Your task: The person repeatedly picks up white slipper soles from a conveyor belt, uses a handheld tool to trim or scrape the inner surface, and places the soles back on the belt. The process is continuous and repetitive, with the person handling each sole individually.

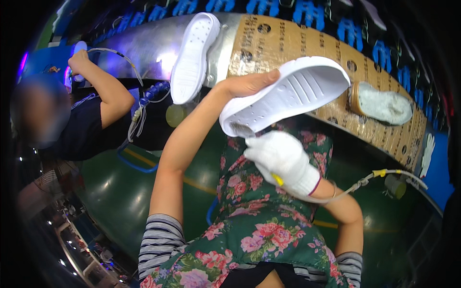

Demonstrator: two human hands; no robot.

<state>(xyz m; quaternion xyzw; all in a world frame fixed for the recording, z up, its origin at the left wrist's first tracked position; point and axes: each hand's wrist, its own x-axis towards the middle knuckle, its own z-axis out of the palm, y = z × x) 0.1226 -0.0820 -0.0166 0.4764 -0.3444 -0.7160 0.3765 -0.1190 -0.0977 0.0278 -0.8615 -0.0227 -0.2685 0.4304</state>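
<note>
Bare left hand [245, 84] grips a ridged white foam sole [288, 96]; gloved right hand [283, 161] clutches a hosed tool [278, 180].

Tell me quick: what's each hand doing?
Left hand: closed on a white shoe sole.
Right hand, white-gloved: closed on a yellow-tipped tool.

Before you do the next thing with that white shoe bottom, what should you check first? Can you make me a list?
1. Left hand grips the white sole: ok, fingers wrapped around its edge.
2. Sole's grooved underside faces up: ok.
3. Right hand in its white glove sits at the sole's heel end: ok.
4. Yellow-tipped tool and its thin hose in the right hand: cannot tell how firmly they are held.
5. Second white sole lies on the conveyor, apart from the hands: ok.
6. Co-worker's arm stays away from the held sole: ok.
</note>
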